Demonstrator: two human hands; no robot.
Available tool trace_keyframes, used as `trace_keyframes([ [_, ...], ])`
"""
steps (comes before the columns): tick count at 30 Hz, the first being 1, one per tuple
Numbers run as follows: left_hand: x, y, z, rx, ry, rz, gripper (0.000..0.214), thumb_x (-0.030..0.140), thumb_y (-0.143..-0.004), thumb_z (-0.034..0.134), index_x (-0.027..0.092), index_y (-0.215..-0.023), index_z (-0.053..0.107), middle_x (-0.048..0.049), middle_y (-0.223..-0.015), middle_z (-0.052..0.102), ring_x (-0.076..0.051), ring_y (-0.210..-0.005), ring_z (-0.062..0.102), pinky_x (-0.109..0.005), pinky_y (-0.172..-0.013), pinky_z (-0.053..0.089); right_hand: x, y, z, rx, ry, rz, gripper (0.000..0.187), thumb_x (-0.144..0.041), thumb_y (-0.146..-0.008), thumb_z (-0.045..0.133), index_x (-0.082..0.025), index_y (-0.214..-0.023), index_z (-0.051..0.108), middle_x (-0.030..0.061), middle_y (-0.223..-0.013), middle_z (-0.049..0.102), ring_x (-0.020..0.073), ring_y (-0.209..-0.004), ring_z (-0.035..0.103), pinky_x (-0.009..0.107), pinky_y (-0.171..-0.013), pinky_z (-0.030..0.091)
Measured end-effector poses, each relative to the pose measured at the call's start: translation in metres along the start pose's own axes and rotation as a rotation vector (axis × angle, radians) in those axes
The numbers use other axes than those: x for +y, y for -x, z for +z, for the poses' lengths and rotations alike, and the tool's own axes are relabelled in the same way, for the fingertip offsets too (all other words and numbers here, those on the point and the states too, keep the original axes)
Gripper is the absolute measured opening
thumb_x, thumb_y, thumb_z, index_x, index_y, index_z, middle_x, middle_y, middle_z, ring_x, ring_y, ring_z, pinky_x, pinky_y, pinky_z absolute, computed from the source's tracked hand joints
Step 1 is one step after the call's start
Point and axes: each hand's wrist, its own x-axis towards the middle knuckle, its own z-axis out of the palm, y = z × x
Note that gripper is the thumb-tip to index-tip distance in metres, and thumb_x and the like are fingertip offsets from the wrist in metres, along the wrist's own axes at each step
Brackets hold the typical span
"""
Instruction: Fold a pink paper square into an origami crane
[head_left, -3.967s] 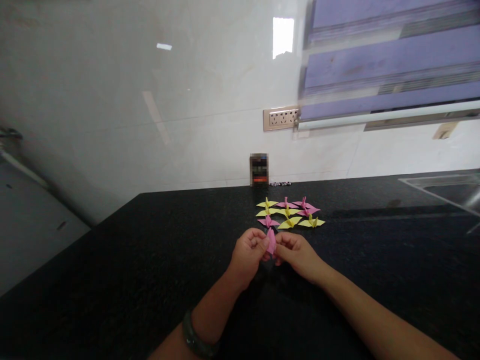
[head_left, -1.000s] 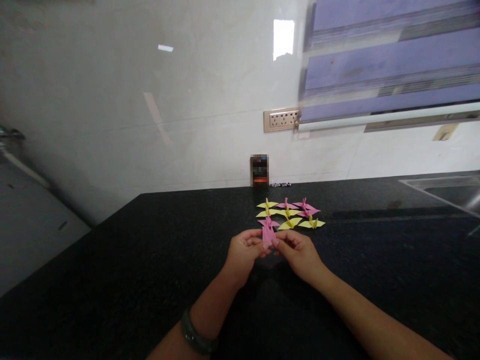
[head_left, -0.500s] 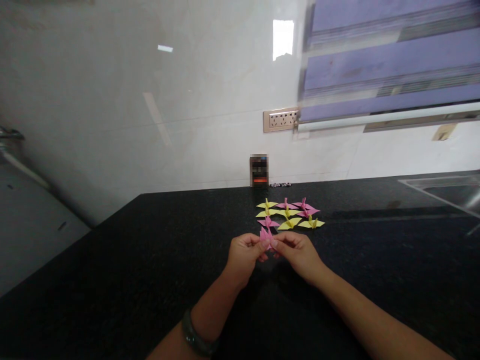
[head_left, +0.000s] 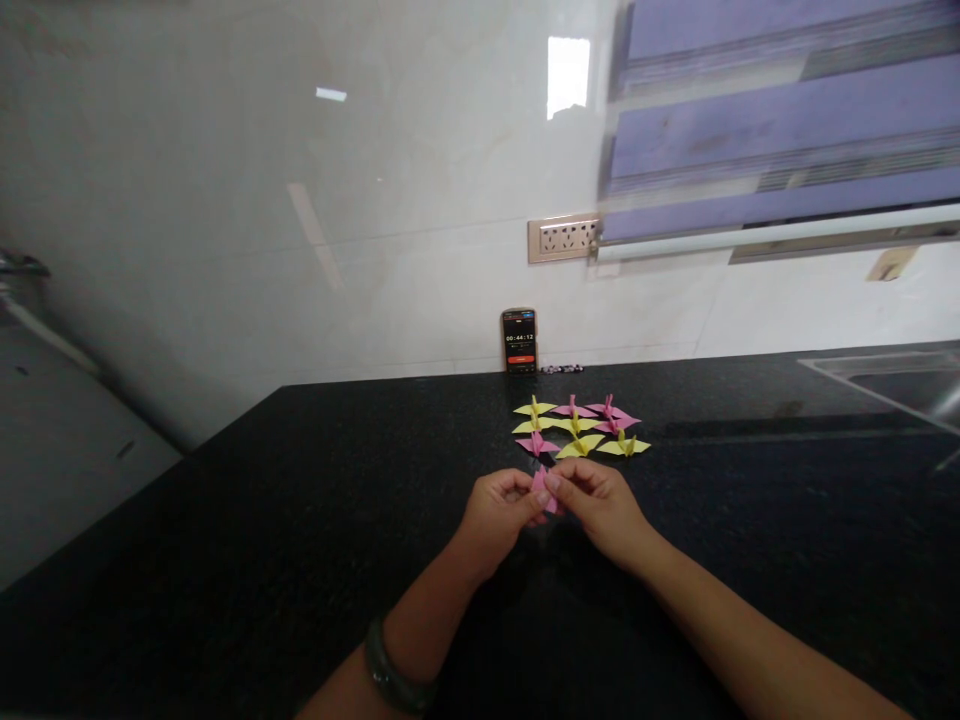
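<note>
Between my two hands is a small piece of folded pink paper [head_left: 541, 482], partly covered by my fingers. My left hand [head_left: 501, 512] pinches its left side with thumb and fingers. From the right, my right hand [head_left: 600, 502] grips it near the top, thumb in front. Just beyond my hands stand several folded paper cranes in rows, among them a pink crane [head_left: 537, 444] and a yellow crane [head_left: 580, 446]. The nearest ones sit close to my fingertips.
A phone [head_left: 520, 342] showing a timer leans on the wall, beside a small beaded strip [head_left: 562, 369]. The black countertop [head_left: 262, 530] runs to a sink [head_left: 892, 385] at the right. A socket panel [head_left: 564, 238] is on the wall, left of a purple blind [head_left: 787, 120].
Both hands still hold the pink paper, which has shifted slightly right and turned. My left hand has moved a little to the right, and the right fingers now cover more of the paper.
</note>
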Motion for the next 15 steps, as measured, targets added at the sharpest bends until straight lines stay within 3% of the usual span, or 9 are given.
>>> trace_keyframes([
  [4, 0.0002, -0.0002, 0.0025, -0.021, 0.086, -0.075, 0.026, 0.035, -0.063, 0.058, 0.012, -0.074, 0.053, -0.0038, -0.063, 0.061, -0.012, -0.051, 0.057, -0.021, -0.046, 0.041, 0.0007, -0.0001, 0.0028, 0.093, 0.088, -0.053, 0.016, -0.027, -0.073, 0.050, -0.015, -0.066, 0.057, 0.0005, -0.061, 0.053, 0.0104, -0.057, 0.048, 0.023, -0.055, 0.039],
  [9, 0.0026, 0.0007, 0.0030, -0.001, 0.047, -0.047, 0.023, 0.031, -0.059, 0.062, 0.011, -0.062, 0.052, -0.0029, -0.050, 0.060, -0.012, -0.046, 0.056, -0.022, -0.047, 0.042, 0.0044, -0.0003, 0.0072, 0.009, -0.074, 0.004, 0.014, -0.028, -0.065, 0.059, -0.016, -0.072, 0.055, -0.0017, -0.060, 0.052, 0.0095, -0.051, 0.049, 0.022, -0.049, 0.040],
  [15, 0.0007, 0.0029, 0.0047, -0.086, 0.023, -0.018, 0.020, 0.029, -0.060, 0.061, 0.012, -0.062, 0.053, -0.0034, -0.056, 0.062, -0.012, -0.050, 0.057, -0.022, -0.049, 0.043, 0.0014, 0.0028, 0.0054, 0.044, -0.101, 0.027, 0.019, -0.029, -0.065, 0.059, -0.015, -0.054, 0.052, -0.0021, -0.051, 0.051, 0.0088, -0.047, 0.048, 0.021, -0.046, 0.039],
])
